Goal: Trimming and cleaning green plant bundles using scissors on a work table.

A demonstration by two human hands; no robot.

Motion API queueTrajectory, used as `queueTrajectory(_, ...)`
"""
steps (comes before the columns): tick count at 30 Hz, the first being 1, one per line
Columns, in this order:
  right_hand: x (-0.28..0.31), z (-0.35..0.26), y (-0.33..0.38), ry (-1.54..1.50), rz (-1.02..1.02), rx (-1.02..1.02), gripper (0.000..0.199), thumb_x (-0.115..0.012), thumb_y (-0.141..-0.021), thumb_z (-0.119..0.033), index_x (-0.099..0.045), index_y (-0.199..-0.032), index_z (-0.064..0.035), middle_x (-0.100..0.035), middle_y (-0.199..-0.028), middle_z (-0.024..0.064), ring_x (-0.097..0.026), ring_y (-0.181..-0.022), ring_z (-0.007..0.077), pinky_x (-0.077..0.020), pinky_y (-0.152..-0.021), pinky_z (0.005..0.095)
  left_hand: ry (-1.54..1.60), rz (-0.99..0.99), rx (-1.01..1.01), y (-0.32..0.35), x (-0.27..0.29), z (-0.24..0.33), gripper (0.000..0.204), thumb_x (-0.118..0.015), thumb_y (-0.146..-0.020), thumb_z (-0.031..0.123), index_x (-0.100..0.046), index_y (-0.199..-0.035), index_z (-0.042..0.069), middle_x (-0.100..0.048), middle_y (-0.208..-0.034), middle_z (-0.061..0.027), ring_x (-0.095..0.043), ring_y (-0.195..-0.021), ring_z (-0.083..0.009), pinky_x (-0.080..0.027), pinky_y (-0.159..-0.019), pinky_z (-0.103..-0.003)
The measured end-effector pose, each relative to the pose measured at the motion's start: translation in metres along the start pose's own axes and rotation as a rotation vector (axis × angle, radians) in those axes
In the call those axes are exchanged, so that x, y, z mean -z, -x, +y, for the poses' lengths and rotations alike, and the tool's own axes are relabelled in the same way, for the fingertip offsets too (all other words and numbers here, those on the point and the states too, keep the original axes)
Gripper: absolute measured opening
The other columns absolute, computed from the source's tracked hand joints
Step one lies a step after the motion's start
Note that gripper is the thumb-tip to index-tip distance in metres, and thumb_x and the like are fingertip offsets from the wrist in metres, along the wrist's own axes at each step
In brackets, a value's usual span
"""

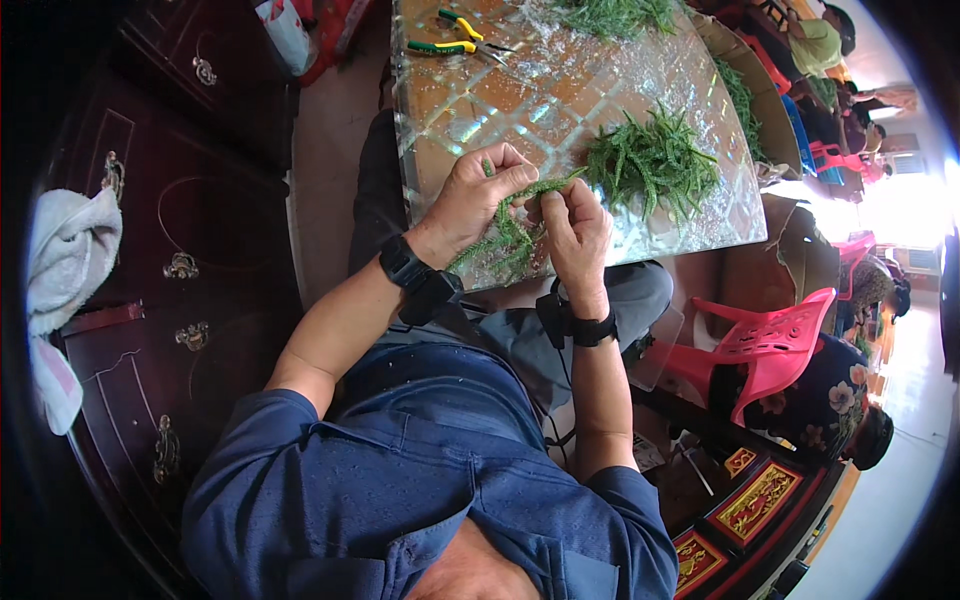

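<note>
Between my two hands, over the near edge of the table, is a green artificial pine sprig (pixel 514 232). My left hand (pixel 484 190) pinches one of its stems, and a green tip pokes up between the fingers. Close beside it, my right hand (pixel 577 222) grips the same sprig between thumb and fingers. The sprig's lower branches hang below the hands toward my lap. Just right of my right hand lies a pile of similar green sprigs (pixel 655 162). The fingertips partly hide where the stems meet.
Pliers (pixel 462 45) with green and yellow handles lie at the table's far left. More greenery (pixel 615 15) sits at the far edge. White flecks litter the glass-topped table (pixel 440 130). A pink plastic chair (pixel 775 345) stands at right, cardboard boxes (pixel 775 250) beyond. Dark drawers (pixel 190 300) line the left. People sit farther right.
</note>
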State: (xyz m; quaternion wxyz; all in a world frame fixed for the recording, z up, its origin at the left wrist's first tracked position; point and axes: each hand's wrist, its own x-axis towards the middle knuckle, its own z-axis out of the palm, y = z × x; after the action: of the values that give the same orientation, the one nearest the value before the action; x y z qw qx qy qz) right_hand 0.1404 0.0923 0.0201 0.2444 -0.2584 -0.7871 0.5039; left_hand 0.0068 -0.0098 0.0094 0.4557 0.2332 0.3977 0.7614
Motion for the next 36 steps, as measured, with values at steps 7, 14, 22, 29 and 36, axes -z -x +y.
queueTrajectory(7, 0.000, -0.001, -0.003, -0.194, -0.037, -0.050, 0.016, -0.051, -0.098, -0.010, -0.062, -0.089, -0.0008, -0.071, -0.080, 0.0055, -0.063, -0.070, 0.0091, -0.0492, -0.063, 0.0241, -0.037, -0.040, -0.026, -0.003, 0.000, -0.005, 0.010, -0.064, -0.097, 0.011, -0.062, -0.090, 0.003, -0.060, -0.080, 0.0016, -0.054, -0.068, -0.0057, -0.046, -0.065, -0.022)
queueTrajectory(14, 0.001, -0.001, -0.004, -0.924, -0.151, -0.316, 0.013, -0.051, -0.095, -0.009, -0.063, -0.093, -0.0030, -0.068, -0.084, 0.0062, -0.061, -0.073, 0.0121, -0.0495, -0.069, 0.0265, 0.050, -0.139, 0.021, -0.002, -0.009, 0.004, 0.015, -0.063, -0.099, 0.017, -0.059, -0.093, 0.004, -0.057, -0.077, 0.0013, -0.058, -0.066, -0.0069, -0.048, -0.061, -0.023)
queueTrajectory(22, -0.001, 0.016, -0.003, -1.045, -0.197, -0.409, 0.016, -0.048, -0.097, -0.009, -0.062, -0.101, -0.0007, -0.067, -0.084, 0.0077, -0.064, -0.079, 0.0157, -0.0512, -0.071, 0.0265, -0.103, -0.119, -0.049, -0.012, 0.007, -0.015, 0.014, -0.064, -0.099, 0.017, -0.060, -0.095, 0.004, -0.061, -0.081, -0.0014, -0.061, -0.068, -0.0087, -0.051, -0.063, -0.024)
queueTrajectory(29, -0.003, -0.026, -0.002, -0.632, -0.067, -0.276, 0.017, -0.053, -0.101, -0.016, -0.064, -0.102, -0.0037, -0.066, -0.087, 0.0032, -0.061, -0.079, 0.0102, -0.0504, -0.074, 0.0256, -0.068, -0.069, 0.026, -0.013, 0.019, -0.012, 0.008, -0.068, -0.095, 0.010, -0.065, -0.095, 0.002, -0.063, -0.086, 0.0019, -0.056, -0.079, -0.0048, -0.047, -0.069, -0.021)
queueTrajectory(36, -0.001, 0.017, -0.008, -0.507, -0.096, -0.219, 0.020, -0.059, -0.103, -0.023, -0.063, -0.107, -0.0047, -0.064, -0.083, -0.0009, -0.061, -0.074, 0.0079, -0.0494, -0.069, 0.0221, -0.270, -0.087, 0.065, -0.009, 0.015, -0.004, 0.011, -0.072, -0.090, 0.009, -0.064, -0.096, 0.005, -0.063, -0.081, 0.0037, -0.054, -0.069, -0.0021, -0.044, -0.059, -0.019)
